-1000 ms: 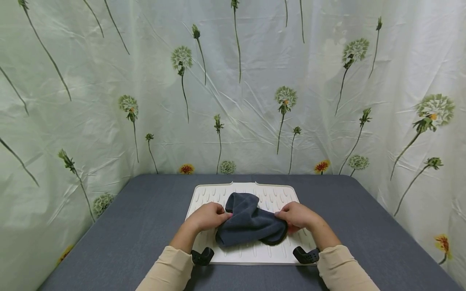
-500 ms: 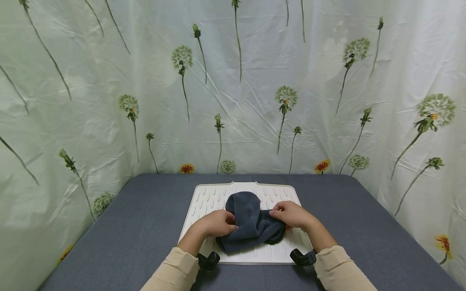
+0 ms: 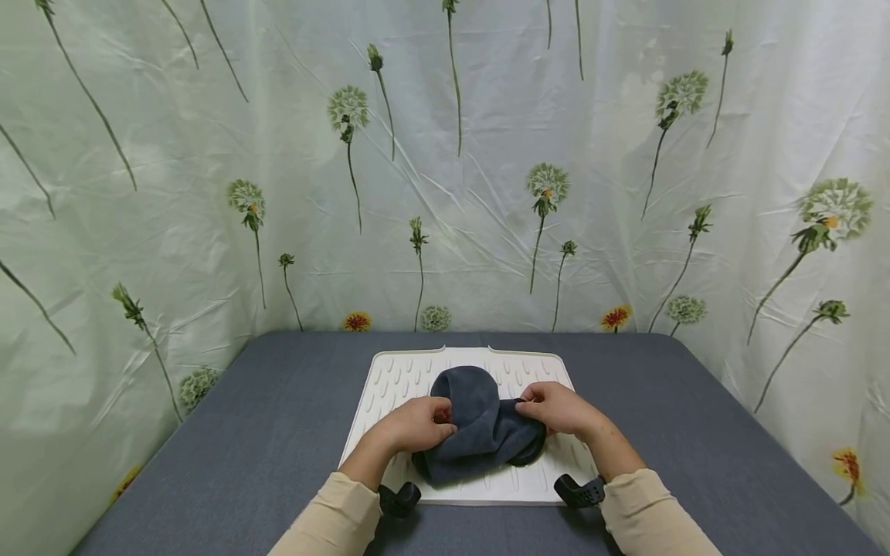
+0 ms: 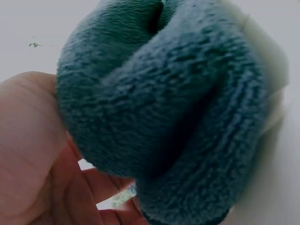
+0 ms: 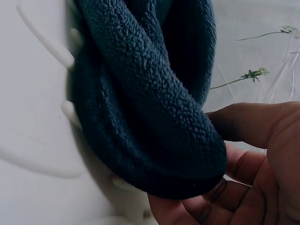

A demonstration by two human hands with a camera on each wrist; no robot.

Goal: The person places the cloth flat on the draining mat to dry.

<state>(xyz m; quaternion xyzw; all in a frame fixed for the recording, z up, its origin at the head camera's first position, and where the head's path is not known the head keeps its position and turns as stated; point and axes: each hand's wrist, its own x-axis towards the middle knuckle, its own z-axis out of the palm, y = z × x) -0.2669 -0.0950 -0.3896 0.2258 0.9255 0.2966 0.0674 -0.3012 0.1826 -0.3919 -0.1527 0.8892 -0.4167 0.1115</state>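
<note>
A dark blue-grey cloth (image 3: 473,432) lies bunched and folded over itself on a white mat (image 3: 389,382), its rounded upper fold toward the far edge and a dark-bordered end toward the person's right. The left hand (image 3: 420,423) grips the cloth's left side between thumb and fingers, with the fingers reaching behind it. The right hand (image 3: 560,408) pinches the right end, thumb on one face and fingers curled behind the other. The mat, set with raised elongated ridges, shows around the cloth and rests on a dark grey counter (image 3: 278,440). Below each hand a black wrist device (image 3: 399,500) sits beside the cuff of a beige sleeve (image 3: 334,513). Behind the counter hangs a pale, creased curtain (image 3: 487,193) printed with dandelions and orange flowers.
</note>
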